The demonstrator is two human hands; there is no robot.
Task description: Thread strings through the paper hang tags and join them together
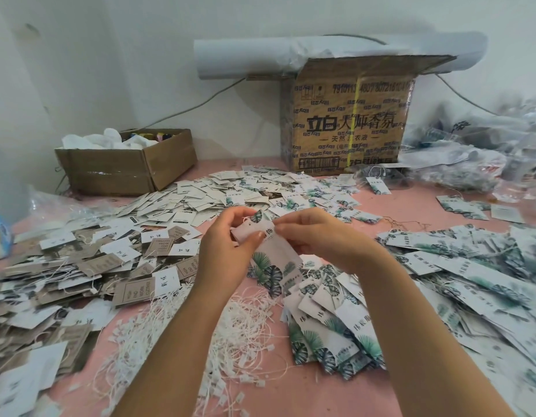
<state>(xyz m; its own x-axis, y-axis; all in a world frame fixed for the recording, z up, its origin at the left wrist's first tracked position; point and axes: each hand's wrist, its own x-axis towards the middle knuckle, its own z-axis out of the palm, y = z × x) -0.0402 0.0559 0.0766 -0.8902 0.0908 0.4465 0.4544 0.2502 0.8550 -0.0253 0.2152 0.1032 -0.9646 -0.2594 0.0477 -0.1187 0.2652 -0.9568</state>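
- Head view, grip: the left hand (227,245) holds the tag (265,233) above the table (321,392). The thumb presses on the tag's face and the fingers curl behind it.
- Head view, grip: the right hand (318,236) pinches narrowly at the tag's upper right edge. It cannot be told whether a string end also sits in that pinch.
- Head view, task thing: the tag is in mid-air between the two hands. Its long axis runs from upper left to lower right, and the leaf-printed end hangs down toward the person.
- Head view, key relation: a short piece of string (245,219) shows at the tag's upper left corner, just beside the left fingertips. The hole end therefore lies to the left of the right-hand pinch, and the left hand is nearer to it. The hole itself is too small to make out.
- Head view, supply: the string pile (239,326) lies on the table below the hands, between the forearms. Leaf tags (330,323) lie just right of it and brown tags (134,287) lie to its left.
- Head view, room: judged from this layout, open air lies above the piles. Loose tags cover most of the table on both sides. A carton (348,121) and a box (125,167) stand well behind, against the wall.
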